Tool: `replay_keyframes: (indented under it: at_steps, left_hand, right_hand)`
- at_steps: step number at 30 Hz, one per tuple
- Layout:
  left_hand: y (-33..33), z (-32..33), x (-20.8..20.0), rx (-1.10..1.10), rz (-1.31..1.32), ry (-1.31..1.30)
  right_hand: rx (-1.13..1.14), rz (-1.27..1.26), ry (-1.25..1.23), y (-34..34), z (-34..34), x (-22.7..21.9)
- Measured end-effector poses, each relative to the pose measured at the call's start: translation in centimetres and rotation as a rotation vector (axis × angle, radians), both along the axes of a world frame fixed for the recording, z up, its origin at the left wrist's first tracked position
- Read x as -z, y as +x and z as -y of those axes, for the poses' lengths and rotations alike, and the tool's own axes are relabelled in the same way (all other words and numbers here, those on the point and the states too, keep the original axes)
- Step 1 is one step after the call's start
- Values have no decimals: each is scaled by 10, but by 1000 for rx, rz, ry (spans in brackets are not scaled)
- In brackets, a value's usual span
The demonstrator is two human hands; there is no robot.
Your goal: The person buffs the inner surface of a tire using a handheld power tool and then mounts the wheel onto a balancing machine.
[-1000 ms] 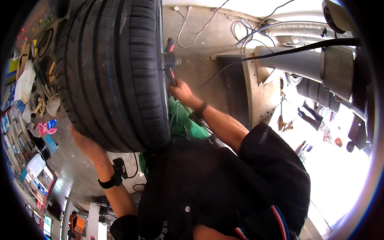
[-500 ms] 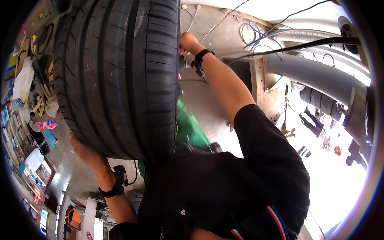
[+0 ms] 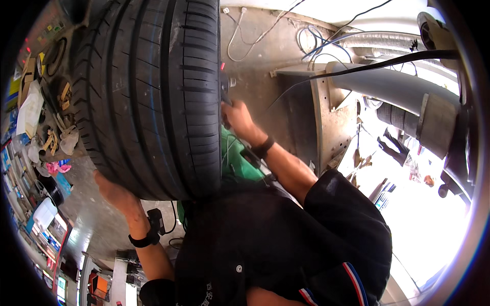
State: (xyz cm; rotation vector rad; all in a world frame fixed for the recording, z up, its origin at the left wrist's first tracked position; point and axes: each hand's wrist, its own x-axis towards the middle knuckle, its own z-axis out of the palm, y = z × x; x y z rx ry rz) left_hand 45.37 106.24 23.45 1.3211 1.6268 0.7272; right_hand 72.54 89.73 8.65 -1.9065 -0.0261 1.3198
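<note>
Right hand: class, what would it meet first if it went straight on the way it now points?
The right hand would probably meet the dark handle first, then the tyre; depth is unclear.

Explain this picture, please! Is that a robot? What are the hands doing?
There's no robot, just a person. A camera worn on the head looks down, and its wide lens bends straight edges. The big thing is a black, grooved rubber tyre. The bare left hand is at its lower left edge, fingers partly hidden. The bare right hand has its fingers curled on a dark handle at the tyre's right side. Far left, there's a crumpled pink thing and a white plastic container.
</note>
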Motion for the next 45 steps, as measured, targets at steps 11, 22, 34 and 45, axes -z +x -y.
replay_keyframes:
  at_steps: [11,22,34,45]
  left_hand:
    - [-36,2,21,308,-479,355]
    - [-35,2,19,331,-352,345]
    - [-35,0,21,363,-475,415]
    - [-25,6,10,293,-591,364]
  right_hand:
    - [-503,647,-263,133,-117,49]
    - [332,-384,25,52,10,138]
    - [-147,386,-41,29,-33,-14]
    - [-234,198,-55,138,-114,104]
